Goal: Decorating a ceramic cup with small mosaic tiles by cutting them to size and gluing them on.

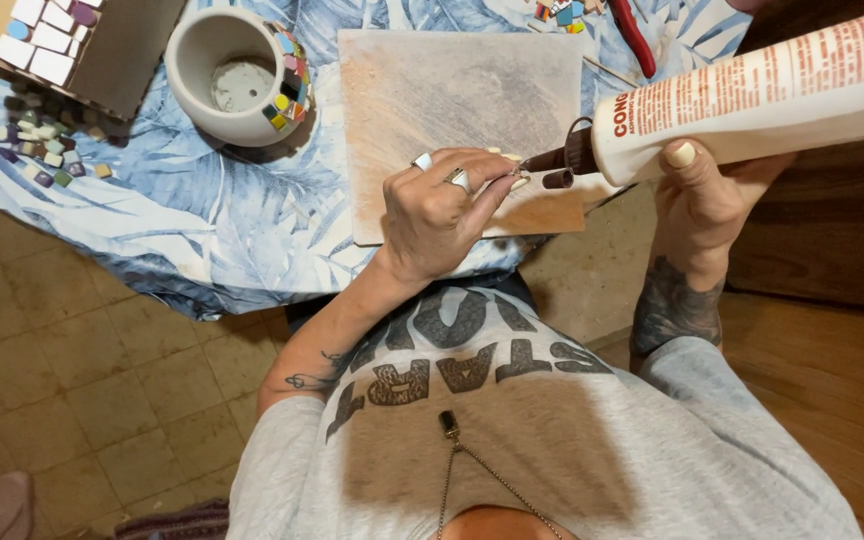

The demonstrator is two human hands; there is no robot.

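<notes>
the right hand grips a white adhesive tube, fingers wrapped round its body, dark nozzle pointing left. the left hand pinches a small tile piece at the nozzle tip, fingers narrow. both hover over a beige board on the blue leaf-patterned tabletop. far left stands a white pot partly covered in coloured tiles, with loose tiles beside it.
</notes>
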